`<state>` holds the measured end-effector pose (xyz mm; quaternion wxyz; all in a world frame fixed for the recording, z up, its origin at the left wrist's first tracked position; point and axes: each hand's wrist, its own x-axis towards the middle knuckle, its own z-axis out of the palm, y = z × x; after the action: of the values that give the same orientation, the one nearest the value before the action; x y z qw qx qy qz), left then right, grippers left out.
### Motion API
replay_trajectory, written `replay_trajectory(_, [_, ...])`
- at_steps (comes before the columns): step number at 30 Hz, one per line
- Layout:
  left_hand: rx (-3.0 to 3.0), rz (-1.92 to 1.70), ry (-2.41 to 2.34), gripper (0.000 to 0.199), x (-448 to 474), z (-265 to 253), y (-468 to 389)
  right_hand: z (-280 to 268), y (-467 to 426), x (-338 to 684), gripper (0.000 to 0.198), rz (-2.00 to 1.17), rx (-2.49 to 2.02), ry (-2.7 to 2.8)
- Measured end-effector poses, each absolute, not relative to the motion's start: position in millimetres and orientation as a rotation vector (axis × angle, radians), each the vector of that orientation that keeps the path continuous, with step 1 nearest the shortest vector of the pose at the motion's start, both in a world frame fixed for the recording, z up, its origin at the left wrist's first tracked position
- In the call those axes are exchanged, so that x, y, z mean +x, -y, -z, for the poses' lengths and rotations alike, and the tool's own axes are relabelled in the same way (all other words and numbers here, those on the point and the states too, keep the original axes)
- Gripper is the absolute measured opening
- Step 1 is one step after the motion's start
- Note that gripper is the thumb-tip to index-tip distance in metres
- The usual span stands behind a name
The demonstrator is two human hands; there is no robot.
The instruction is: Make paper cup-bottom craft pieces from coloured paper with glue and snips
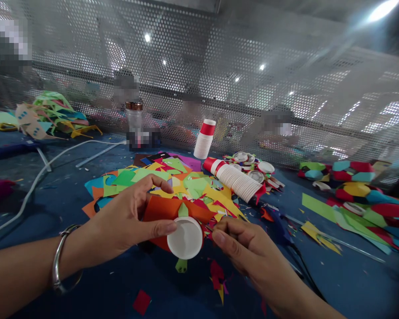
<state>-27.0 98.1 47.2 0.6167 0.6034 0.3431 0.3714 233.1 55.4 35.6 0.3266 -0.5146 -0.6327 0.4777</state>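
Note:
A round white paper cup piece (pixel 185 238) faces me in front of an orange paper sheet (pixel 164 209). Green paper sticks out at its top, and a green paper head (pixel 181 266) with small dark marks extends below. My left hand (pixel 133 215), wearing a silver bangle (pixel 57 261), grips the orange sheet; its thumb reaches the cup piece's left rim and its index finger is curled above. Just right of the cup piece, my right hand (pixel 244 246) has thumb and fingertips pinched together at the sheet's edge. A thin dark tip shows there, too small to name.
Colourful paper scraps (pixel 196 184) pile up beyond my hands. Stacked paper cups (pixel 234 179) lie right of them; another cup stack (pixel 205 139) stands behind. A blue glue gun (pixel 281 226) with a black cord lies at right, near coloured paper crafts (pixel 382 212). A white cable (pixel 36 181) crosses the left.

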Motion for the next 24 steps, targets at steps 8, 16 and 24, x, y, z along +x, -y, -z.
replay_trajectory(8, [1.388,-0.858,-0.808,0.060,-27.3,-46.7,-99.6,-37.4,-54.6,232.6,0.045,-1.239,-1.364,1.658])
replay_trajectory(16, [1.412,-0.795,-0.794,0.056,-26.5,-47.1,-100.0,-40.3,-54.4,230.4,0.044,-1.213,-1.339,1.728])
replay_trajectory(24, [1.441,-0.835,-0.801,0.058,-27.0,-49.2,-97.6,-42.4,-54.7,229.7,0.042,-1.202,-1.314,1.751])
